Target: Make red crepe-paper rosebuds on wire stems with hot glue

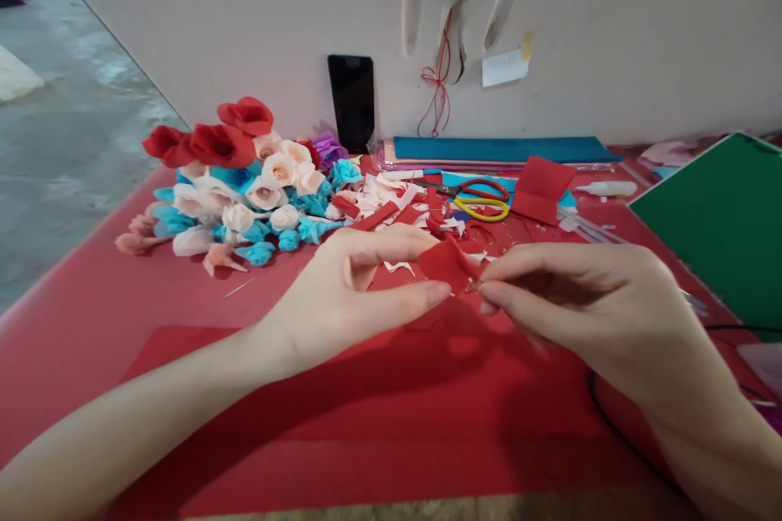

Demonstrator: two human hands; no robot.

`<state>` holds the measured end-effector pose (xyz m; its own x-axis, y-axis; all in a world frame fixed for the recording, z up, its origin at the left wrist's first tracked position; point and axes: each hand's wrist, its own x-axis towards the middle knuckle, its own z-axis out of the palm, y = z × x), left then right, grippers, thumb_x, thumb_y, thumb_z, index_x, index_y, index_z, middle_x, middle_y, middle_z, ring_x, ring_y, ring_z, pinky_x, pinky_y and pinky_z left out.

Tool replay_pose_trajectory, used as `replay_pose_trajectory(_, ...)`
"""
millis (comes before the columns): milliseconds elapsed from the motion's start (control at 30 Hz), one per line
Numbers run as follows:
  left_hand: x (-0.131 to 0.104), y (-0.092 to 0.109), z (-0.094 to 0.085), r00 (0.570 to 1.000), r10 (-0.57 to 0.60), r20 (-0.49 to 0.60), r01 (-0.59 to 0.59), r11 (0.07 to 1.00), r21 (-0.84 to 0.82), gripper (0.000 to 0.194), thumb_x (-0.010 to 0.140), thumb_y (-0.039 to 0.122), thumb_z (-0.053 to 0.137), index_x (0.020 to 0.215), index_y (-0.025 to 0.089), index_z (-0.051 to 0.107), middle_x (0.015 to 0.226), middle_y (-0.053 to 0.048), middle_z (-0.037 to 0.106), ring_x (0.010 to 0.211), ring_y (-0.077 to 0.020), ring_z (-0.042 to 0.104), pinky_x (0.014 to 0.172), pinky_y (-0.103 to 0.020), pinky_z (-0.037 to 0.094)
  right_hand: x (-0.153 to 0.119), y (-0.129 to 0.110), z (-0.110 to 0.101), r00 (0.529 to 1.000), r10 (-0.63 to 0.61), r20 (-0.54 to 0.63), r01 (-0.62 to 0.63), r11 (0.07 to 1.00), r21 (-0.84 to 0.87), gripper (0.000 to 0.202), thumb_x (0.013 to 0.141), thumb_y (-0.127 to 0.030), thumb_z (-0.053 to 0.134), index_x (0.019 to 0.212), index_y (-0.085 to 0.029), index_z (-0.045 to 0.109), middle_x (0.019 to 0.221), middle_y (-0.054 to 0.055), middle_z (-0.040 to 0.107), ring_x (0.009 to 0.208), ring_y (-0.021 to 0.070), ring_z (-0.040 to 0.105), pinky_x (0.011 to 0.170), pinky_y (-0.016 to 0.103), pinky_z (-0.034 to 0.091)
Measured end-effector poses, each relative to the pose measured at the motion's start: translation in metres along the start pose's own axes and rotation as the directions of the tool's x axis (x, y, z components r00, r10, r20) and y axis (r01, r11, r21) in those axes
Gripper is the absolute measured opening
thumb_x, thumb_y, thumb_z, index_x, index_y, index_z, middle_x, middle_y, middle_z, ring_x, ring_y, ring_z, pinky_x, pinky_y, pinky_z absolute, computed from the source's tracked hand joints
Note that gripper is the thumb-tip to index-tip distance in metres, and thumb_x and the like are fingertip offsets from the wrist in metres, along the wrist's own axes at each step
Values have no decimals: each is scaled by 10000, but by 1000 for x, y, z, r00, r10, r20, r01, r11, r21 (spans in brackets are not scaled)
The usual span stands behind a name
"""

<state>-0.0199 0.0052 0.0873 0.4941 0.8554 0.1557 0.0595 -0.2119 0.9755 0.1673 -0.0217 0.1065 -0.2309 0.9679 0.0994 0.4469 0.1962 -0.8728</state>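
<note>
Left hand (348, 293) pinches a small red paper piece (448, 264) between thumb and forefinger | right hand (574, 293) pinches its other edge, just above the red counter (91, 317) | paper flowers (244, 179) heaped behind | scissors (480, 199) among paper scraps (391, 207)

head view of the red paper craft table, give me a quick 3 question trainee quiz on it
1. True or false: both hands pinch the small red crepe paper piece.
2. Which lies nearest the folded red paper square? A) black phone B) red-and-yellow-handled scissors C) green board
3. Which side of the red table cover holds the heap of red, peach and blue paper roses?

Key
1. True: left hand and right hand both grip it.
2. B
3. The left.
</note>
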Motion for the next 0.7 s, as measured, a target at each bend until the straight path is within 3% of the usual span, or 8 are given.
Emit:
replay_pose_trajectory(200, 0, -3, 1, 999, 14, 34, -12, 998, -64, 56, 746, 138, 587, 760, 150, 640, 822, -21, 652, 827, -151, 592, 739, -236, 476, 0, 1, 3, 995, -72, -67, 66, 995, -81, 57, 716, -189, 636, 669, -221, 642, 620, -65, 634, 526, 50, 545, 450, 109, 426)
replay_pose_trajectory(367, -3, -3, 3, 999, -35, -14, 34, 999, -38, 48, 745, 199, 611, 758, 169, 646, 831, -16, 663, 848, -166, 599, 732, -249, 483, -1, 1, 4, 994, -78, -71, 74, 995, -61, 74, 708, -161, 637, 655, -212, 630, 582, -65, 617, 513, 48, 539, 444, 106, 429)
replay_pose_trajectory(700, -1, 5, 6, 1000, 2, -30, -2, 1000, -17, 66, 724, 147, 598, 677, 152, 644, 754, -13, 623, 745, -137, 560, 687, -248, 467, -1, 3, 9, 982, -159, -101, 146, 981, -128, 107, 697, -105, 624, 661, -206, 633, 628, -54, 646, 524, 57, 563, 455, 117, 450)
